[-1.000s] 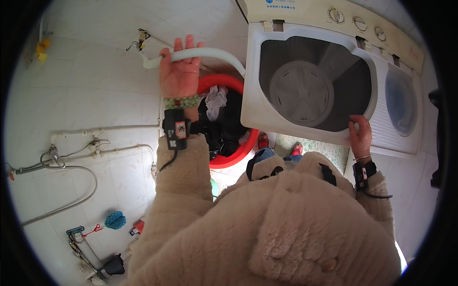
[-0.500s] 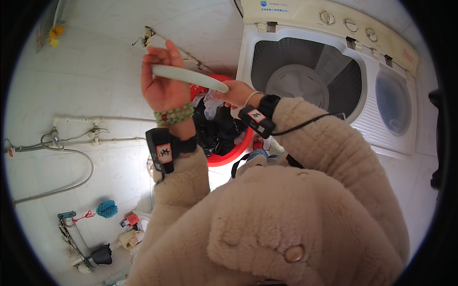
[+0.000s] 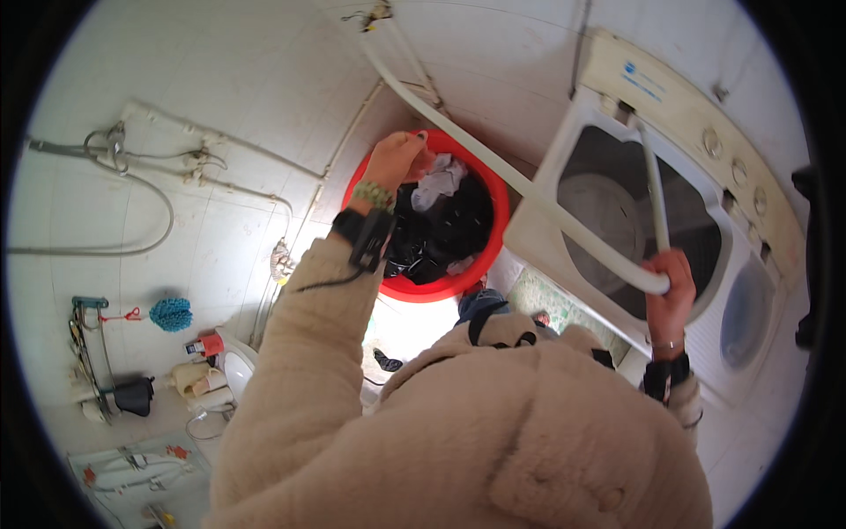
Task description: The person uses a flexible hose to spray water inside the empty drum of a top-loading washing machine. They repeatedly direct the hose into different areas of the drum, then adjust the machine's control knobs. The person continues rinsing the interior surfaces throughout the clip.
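Note:
A white ribbed hose runs from the upper wall fittings across the front of a washing machine. My right hand is closed around its end, over the open wash tub. From the tub's back edge a thin pale strip reaches to the same hand; whether it is held too I cannot make out. My left hand is above the left rim of a red basin, its fingers bent and blurred. Dark clothes and a whitish cloth fill the basin.
Pipes and a tap line the left wall. A blue scrubbing brush head and a black container hang lower down. The spin side's round lid is at the machine's right. A dark item lies on the bright floor.
My right hand has carried the hose end rightward over the tub. The left hand has left the hose and come down to the basin. The view has shifted and turned.

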{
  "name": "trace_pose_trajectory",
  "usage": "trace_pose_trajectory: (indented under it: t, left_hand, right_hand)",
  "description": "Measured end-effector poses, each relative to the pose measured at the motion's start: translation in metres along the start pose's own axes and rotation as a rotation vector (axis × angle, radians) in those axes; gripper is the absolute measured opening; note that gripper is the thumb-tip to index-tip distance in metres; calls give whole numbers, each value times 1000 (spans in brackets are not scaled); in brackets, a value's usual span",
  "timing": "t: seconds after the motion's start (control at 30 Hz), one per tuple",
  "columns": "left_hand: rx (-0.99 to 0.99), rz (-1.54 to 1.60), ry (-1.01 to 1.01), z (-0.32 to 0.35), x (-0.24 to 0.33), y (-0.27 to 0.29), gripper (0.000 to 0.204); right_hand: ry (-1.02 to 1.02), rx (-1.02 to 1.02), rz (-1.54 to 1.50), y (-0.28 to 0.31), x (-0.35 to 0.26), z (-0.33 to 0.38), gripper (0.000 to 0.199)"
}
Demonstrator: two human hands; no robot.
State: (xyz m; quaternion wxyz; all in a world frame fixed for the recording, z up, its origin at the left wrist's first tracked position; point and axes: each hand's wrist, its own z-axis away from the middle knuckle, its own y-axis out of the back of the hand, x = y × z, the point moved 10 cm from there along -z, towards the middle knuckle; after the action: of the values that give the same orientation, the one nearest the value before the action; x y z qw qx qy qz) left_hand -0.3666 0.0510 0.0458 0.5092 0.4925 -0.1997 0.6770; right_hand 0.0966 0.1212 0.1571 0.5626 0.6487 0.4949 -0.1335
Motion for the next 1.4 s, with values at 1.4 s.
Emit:
trace_pose_trajectory:
  t: [1.4]
  left_hand:
    - [-1538, -393, -552, 189, 49, -251, 66]
  right_hand:
    - [-51, 78, 457, -64, -64, 66, 21]
